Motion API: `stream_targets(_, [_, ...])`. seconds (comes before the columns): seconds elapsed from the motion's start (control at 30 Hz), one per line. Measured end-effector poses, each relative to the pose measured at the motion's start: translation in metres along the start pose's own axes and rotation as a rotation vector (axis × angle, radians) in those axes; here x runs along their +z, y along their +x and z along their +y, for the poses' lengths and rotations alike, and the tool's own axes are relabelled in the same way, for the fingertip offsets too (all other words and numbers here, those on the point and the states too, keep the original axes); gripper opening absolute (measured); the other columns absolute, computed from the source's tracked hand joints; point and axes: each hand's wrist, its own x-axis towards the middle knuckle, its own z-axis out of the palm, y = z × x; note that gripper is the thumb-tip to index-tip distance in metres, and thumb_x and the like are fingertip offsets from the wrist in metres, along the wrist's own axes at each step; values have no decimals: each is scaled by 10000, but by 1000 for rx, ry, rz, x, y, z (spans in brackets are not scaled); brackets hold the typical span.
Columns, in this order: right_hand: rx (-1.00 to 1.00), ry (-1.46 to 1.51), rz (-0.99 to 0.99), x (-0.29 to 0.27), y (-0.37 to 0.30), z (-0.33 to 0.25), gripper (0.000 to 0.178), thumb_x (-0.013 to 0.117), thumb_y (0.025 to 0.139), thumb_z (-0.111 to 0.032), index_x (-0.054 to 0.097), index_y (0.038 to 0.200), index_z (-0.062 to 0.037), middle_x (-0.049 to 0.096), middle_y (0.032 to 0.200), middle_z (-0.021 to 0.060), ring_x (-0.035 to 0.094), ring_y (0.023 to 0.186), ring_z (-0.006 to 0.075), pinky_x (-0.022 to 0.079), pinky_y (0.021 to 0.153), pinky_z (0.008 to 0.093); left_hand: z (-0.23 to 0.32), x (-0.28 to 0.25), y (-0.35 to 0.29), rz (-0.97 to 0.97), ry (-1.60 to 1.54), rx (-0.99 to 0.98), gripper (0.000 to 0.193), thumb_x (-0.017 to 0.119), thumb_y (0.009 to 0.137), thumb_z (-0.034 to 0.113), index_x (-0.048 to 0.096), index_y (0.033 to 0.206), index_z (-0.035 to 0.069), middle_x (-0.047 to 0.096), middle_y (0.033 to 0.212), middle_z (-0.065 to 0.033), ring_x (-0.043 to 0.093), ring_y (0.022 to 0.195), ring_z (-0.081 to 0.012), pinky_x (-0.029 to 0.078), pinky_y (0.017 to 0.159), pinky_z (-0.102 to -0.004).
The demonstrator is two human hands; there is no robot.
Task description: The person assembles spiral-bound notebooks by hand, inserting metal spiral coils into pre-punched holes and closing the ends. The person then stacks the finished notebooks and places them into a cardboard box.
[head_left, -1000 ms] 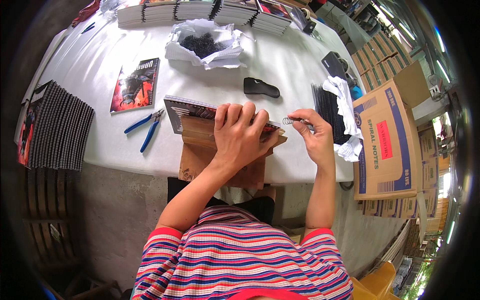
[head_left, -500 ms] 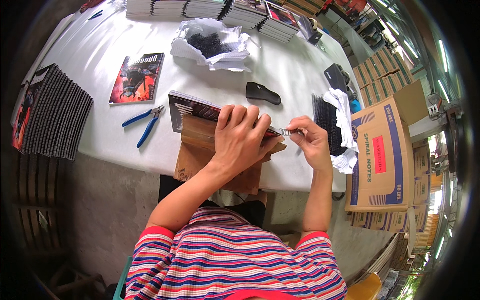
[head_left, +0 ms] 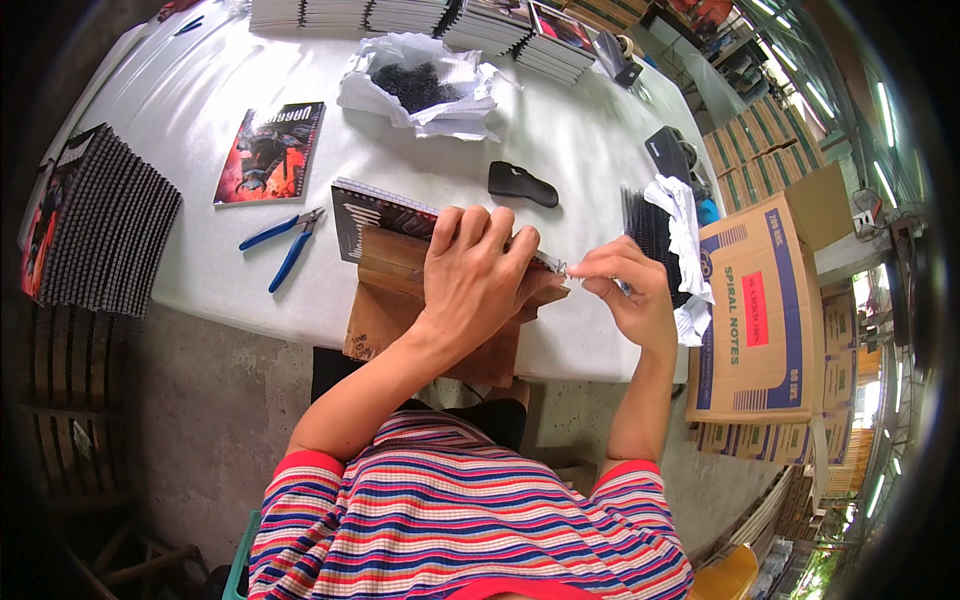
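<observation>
A dark-covered notebook (head_left: 352, 222) lies tilted along a brown wooden block (head_left: 388, 262), its pale page edges showing at the back. My left hand (head_left: 478, 262) is wrapped over both, fingers curled on the notebook and pressing it to the block. At the notebook's right end a short piece of dark spiral binding coil (head_left: 561, 267) sticks out. The thumb and forefinger of my right hand (head_left: 632, 290) close in a pinch at that coil's end. How far the coil runs through the notebook's holes is hidden behind my left hand.
Blue-handled cutting pliers (head_left: 285, 246) and a red-and-black notebook (head_left: 270, 155) lie to the left, near a tall notebook stack (head_left: 110, 225). Behind are a black object (head_left: 522, 184) and crumpled paper (head_left: 465, 112) holding coils. Right: more coils (head_left: 650, 235) and a cardboard box (head_left: 755, 310).
My right hand has moved slightly left, with its fingertips closer to the notebook's end. Less coil shows between them. My left hand keeps its grip on the notebook.
</observation>
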Motion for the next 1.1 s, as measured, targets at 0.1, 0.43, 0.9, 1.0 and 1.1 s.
stream_targets(0.1, [205, 167, -38, 6, -1, -2, 264, 600, 789, 23, 652, 1034, -61, 613, 817, 81, 555, 701, 150, 437, 646, 258, 7, 4, -3, 77, 3, 7, 461, 662, 727, 385, 575, 1078, 100, 488, 887, -37, 469, 952, -207, 212, 1015, -439])
stream_targets(0.43, [289, 376, -112, 4, -1, 17, 194, 531, 898, -117, 605, 1050, -22, 519, 636, 28, 458, 582, 70, 370, 531, 210, 18, 23, -3, 28, 151, 43, 609, 615, 775, 380, 456, 1289, 93, 483, 942, -50, 447, 1009, -218, 202, 1040, -452])
stream_targets(0.9, [302, 198, -71, 11, -7, -7, 240, 544, 852, -9, 611, 1081, -35, 591, 853, 96, 564, 721, 124, 470, 646, 250, -13, -7, -8, 134, 34, -14, 425, 707, 694, 414, 586, 968, 114, 478, 868, -74, 467, 936, -260, 234, 997, -483])
stream_targets(1.0, [393, 370, -332, -5, 11, 5, 235, 481, 910, -66, 603, 1107, -28, 599, 879, 88, 558, 764, 120, 468, 694, 256, -18, -8, -8, 134, 30, -8, 414, 700, 697, 433, 587, 934, 113, 483, 864, -73, 466, 915, -252, 278, 954, -453])
stream_targets(1.1, [310, 412, -306, -20, 48, 50, 271, 465, 928, -217, 602, 1068, -31, 598, 968, 95, 519, 947, 147, 393, 878, 287, -21, -11, -7, 131, 24, 23, 390, 693, 702, 445, 588, 884, 116, 488, 861, -73, 462, 895, -246, 305, 915, -427])
